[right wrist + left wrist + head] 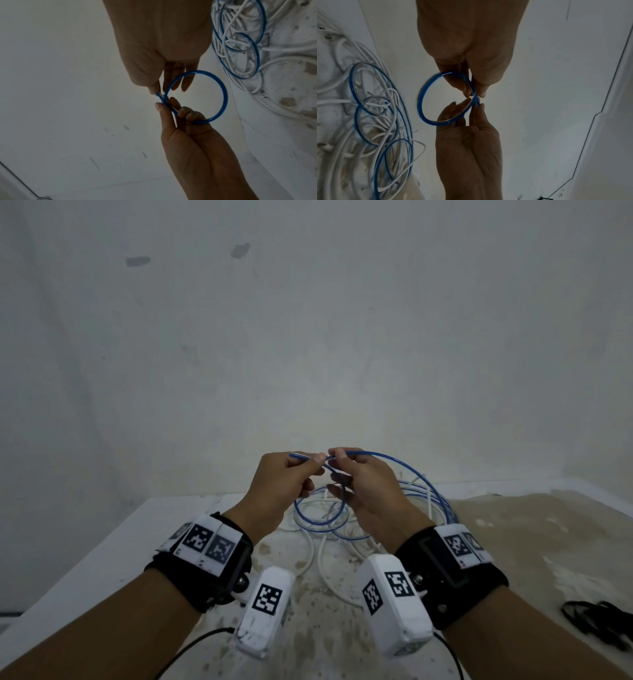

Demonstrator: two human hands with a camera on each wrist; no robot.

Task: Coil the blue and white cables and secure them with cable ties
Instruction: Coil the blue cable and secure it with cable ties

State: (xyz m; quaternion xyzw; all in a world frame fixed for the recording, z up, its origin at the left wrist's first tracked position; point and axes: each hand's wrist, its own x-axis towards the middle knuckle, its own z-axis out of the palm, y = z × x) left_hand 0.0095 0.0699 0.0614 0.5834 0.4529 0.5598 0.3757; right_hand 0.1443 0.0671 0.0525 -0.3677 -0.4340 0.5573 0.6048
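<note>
At left edge: white table rim, wall behind; nothing of the task there.
Left hand: left hand raised over the table, thumb and forefinger pinching the blue cable near its free end, which pokes out past the knuckles; other fingers curled loosely.
Loop: first small blue loop hangs between both hands, closed where the strands cross at the fingertips; both wrist views show it round and untwisted.
Right hand: right hand pinching the same cable just beside the left pinch, lower fingers hooked on the loop's bottom.
Pile: rest of the blue cable arcs down right into a tangle with the white cable on the stained tabletop, just beyond the wrists; blue and white strands cross each other several times.
Far right: black cable ties in a bunch near the table edge, well apart from the hands.
Step in hand: judged as starting the blue coil, first turn only; white cable untouched, no tie on.
How to do it well: keep the left pinch fixed on the crossing, let the right hand slide out along the cable and bring each new turn back to match the first loop's size; stack turns flat.
Risk: pulling hard could drag white strands up with the blue; ease it free of the tangle.
</note>
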